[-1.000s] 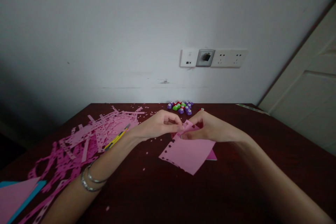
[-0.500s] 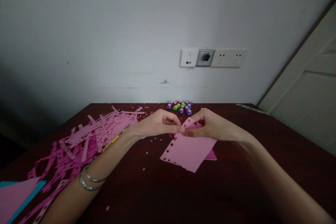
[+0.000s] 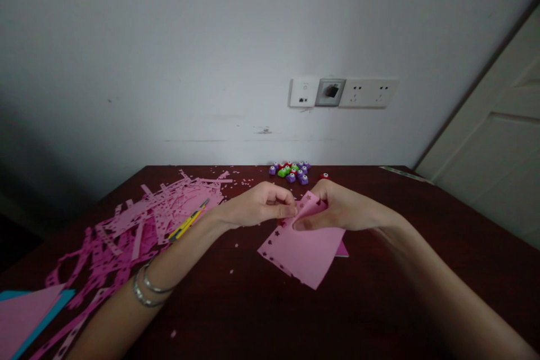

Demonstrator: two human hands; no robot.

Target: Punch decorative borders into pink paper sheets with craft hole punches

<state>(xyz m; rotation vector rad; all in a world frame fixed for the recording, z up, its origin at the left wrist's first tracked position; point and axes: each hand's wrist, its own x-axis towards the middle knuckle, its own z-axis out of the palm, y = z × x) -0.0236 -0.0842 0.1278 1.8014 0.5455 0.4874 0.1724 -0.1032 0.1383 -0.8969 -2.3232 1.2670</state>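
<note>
A sheet of pink paper [image 3: 310,253], with small flower-shaped holes punched along its edges, is held tilted over the dark red table. My right hand [image 3: 337,208] pinches its upper part between thumb and fingers. My left hand [image 3: 274,203] is closed at the sheet's upper left edge, thumb and fingertips on the punched margin; what lies behind those fingers is partly hidden. A darker pink sheet [image 3: 342,250] shows from under the right side of the held paper. Two silver bangles [image 3: 145,292] circle my left wrist.
Punched pink paper strips [image 3: 139,225] pile up on the left, with a yellow utility knife [image 3: 188,222] at their edge. Several small purple, green and red craft punches [image 3: 291,171] stand by the wall. Pink and blue sheets [image 3: 25,315] lie at the near left corner.
The pink sheet's lower corner has swung slightly down toward me. Both hands have come a little nearer, and the left one has shifted slightly right. A red punch near my right hand is now uncovered.
</note>
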